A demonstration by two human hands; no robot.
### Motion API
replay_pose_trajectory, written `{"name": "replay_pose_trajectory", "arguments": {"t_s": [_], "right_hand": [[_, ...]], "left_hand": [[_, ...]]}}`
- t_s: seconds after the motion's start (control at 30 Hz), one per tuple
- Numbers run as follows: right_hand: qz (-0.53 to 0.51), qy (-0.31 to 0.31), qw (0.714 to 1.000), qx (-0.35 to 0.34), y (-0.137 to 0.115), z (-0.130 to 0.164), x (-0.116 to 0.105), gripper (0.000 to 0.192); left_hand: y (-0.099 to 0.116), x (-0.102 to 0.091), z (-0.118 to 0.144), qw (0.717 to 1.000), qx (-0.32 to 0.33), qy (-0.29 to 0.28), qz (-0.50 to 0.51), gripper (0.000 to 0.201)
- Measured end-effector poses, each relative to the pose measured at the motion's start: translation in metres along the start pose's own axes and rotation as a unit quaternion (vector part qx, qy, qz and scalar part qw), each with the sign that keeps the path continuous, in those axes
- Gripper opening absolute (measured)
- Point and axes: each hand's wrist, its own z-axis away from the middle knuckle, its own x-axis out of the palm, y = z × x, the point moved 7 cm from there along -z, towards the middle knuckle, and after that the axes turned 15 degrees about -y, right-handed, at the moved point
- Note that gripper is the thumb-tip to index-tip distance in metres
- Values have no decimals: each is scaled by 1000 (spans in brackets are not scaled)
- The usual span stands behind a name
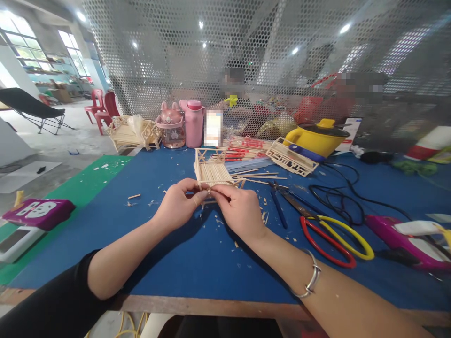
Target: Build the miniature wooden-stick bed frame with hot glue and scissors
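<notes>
In the head view, the left hand and right hand meet fingertip to fingertip, pinching the near edge of a small wooden stick model on the blue mat. Light, even pressure suits such thin sticks. The fingers hide the joint itself.

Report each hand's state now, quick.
Left hand: closed, fingertips pinching the near edge of the small wooden stick model.
Right hand: closed, fingertips pinching the same edge of the model, beside the left.
</notes>
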Motion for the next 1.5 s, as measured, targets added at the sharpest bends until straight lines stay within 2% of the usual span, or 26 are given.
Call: {"name": "replay_pose_trajectory", "arguments": {"t_s": [0.3,0.7,1.07,1.5], "right_hand": [[3,-3,1000,31,5,2,2,18],[-56,6,998,23,8,3,5,19],[-24,-6,999,28,7,3,6,20],[-59,-1,998,23,6,4,5,20]], "left_hand": [[2,1,-1,1000,25,-3,-14,19],[6,1,0,999,19,-10,-28,20],[8,-1,-1,999,31,4,-42,15],[8,0,-1,999,21,7,-39,15]]}}
